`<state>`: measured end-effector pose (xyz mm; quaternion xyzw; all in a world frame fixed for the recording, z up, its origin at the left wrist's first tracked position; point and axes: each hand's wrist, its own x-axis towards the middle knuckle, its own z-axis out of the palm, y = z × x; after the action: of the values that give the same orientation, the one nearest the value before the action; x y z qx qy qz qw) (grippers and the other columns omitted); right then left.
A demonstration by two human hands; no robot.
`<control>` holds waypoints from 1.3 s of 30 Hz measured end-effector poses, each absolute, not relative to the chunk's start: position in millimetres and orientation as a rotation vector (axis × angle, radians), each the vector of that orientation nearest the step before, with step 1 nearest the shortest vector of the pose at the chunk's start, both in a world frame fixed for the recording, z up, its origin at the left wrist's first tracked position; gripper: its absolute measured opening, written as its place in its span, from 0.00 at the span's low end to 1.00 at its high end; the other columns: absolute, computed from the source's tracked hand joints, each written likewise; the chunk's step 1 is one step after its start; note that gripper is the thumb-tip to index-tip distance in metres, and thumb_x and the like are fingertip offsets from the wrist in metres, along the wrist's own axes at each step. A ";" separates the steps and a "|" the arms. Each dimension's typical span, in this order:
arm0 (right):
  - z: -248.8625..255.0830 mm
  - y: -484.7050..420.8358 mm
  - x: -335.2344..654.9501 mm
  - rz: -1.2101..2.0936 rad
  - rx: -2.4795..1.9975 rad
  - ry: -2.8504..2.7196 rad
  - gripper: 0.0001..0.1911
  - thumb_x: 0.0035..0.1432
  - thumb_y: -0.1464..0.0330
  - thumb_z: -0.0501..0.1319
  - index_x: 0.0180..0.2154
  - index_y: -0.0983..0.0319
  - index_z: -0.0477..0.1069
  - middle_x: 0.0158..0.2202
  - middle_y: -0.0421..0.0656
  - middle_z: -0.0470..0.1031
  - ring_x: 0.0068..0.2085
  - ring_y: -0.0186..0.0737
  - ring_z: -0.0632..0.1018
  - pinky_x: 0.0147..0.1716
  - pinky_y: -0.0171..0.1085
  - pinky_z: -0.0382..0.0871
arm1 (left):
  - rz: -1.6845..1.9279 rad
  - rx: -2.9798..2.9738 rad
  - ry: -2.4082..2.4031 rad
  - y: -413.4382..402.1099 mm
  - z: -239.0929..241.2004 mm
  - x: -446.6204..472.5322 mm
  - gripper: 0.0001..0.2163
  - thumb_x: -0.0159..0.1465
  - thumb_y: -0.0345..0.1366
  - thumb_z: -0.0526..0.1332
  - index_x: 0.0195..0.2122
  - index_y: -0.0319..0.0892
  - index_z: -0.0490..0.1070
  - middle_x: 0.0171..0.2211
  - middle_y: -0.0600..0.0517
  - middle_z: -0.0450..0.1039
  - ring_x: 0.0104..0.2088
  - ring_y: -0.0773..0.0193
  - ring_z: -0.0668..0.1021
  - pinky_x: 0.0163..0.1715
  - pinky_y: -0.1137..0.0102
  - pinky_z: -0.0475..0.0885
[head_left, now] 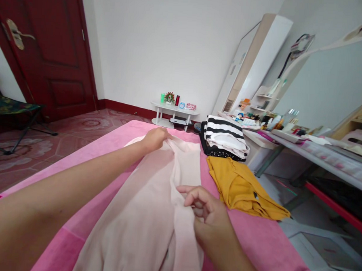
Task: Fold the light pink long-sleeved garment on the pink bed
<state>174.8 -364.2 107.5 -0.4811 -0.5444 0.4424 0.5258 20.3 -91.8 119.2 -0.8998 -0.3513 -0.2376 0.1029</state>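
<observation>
**Q:** Where is the garment being handled?
**A:** The pale pink garment (140, 214) lies lengthwise on the pink cover (254, 240), centred in the view, its near end reaching the bottom edge.

**Q:** Condition of the left hand?
**A:** The left hand (156, 140) is at the garment's far end, arm outstretched. Its fingers are closed on bunched fabric; the fingertips are partly hidden.

**Q:** And the right?
**A:** The right hand (205, 211) is nearer the wearer, on the garment's right side. Its fingers are curled and pinch the fabric along a lengthwise fold. The exact contact of the thumb cannot be told.

**Q:** Adjacent items?
**A:** A mustard-yellow garment (241, 187) lies to the right, apart from the pink one, with a small dark mark on it. Just beyond it sits a stack of folded clothes (226, 138), a black-and-white striped piece on top.

**Q:** Surroundings?
**A:** A low white table (170, 108) near the far wall (158, 37) bears a red-flowered plant (170, 96). A dark red door (56, 48) is at left, shut.
</observation>
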 end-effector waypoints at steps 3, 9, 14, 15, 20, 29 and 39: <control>105.4 -358.6 152.6 0.924 -1.152 -1.528 0.08 0.47 0.79 0.57 0.28 0.61 0.65 0.46 0.44 0.72 0.42 0.37 0.76 0.39 0.33 0.68 | -0.665 -2.589 -1.059 -85.2 122.7 12.6 0.24 0.54 0.21 0.53 0.47 0.50 0.74 0.38 0.49 0.74 0.43 0.58 0.74 0.40 0.68 0.68; 75.9 -354.1 127.0 0.707 -1.230 -1.924 0.16 0.42 0.83 0.52 0.31 0.60 0.66 0.43 0.41 0.72 0.43 0.37 0.73 0.43 0.34 0.65 | -0.527 -2.589 -1.139 -89.0 106.6 -1.7 0.21 0.56 0.22 0.53 0.44 0.49 0.76 0.39 0.48 0.73 0.43 0.57 0.72 0.43 0.66 0.65; 55.2 -355.3 117.1 0.728 -1.252 -2.138 0.21 0.40 0.80 0.53 0.39 0.60 0.69 0.40 0.43 0.74 0.43 0.41 0.73 0.44 0.36 0.65 | -0.526 -2.551 -1.250 -112.2 96.0 18.5 0.11 0.56 0.23 0.56 0.30 0.39 0.77 0.43 0.42 0.72 0.50 0.49 0.67 0.50 0.56 0.61; 53.9 -355.3 116.8 0.739 -1.202 -2.165 0.22 0.39 0.80 0.53 0.39 0.60 0.70 0.40 0.43 0.74 0.43 0.41 0.74 0.45 0.36 0.65 | -0.554 -2.589 -1.237 -119.3 91.8 27.1 0.11 0.55 0.23 0.55 0.31 0.39 0.77 0.44 0.42 0.72 0.50 0.50 0.68 0.50 0.57 0.61; 61.2 -333.4 137.8 0.882 -1.175 -2.084 0.16 0.47 0.79 0.52 0.32 0.60 0.74 0.29 0.38 0.77 0.31 0.33 0.75 0.33 0.29 0.65 | -0.555 -2.835 -1.124 -160.2 48.3 71.1 0.12 0.62 0.29 0.52 0.41 0.40 0.75 0.44 0.44 0.72 0.46 0.57 0.73 0.48 0.64 0.68; 60.6 -144.8 266.9 0.125 -1.651 -1.686 0.12 0.50 0.76 0.53 0.33 0.65 0.75 0.35 0.45 0.78 0.37 0.38 0.76 0.41 0.34 0.67 | -0.679 -2.920 -1.052 -184.4 14.3 81.3 0.19 0.66 0.35 0.46 0.57 0.41 0.63 0.61 0.42 0.59 0.62 0.49 0.59 0.60 0.51 0.54; 47.6 -20.0 286.0 -0.027 -2.214 -1.819 0.26 0.49 0.66 0.64 0.52 0.63 0.69 0.44 0.50 0.76 0.44 0.44 0.76 0.41 0.36 0.67 | -0.634 -3.026 -1.035 -179.1 17.0 82.1 0.22 0.65 0.35 0.48 0.60 0.39 0.60 0.63 0.38 0.55 0.64 0.48 0.56 0.61 0.51 0.52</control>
<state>286.0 -20.0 47.6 -0.7653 -0.6287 -0.0092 0.1376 82.1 -179.1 17.0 -0.9265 -0.3169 -0.1941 -0.0593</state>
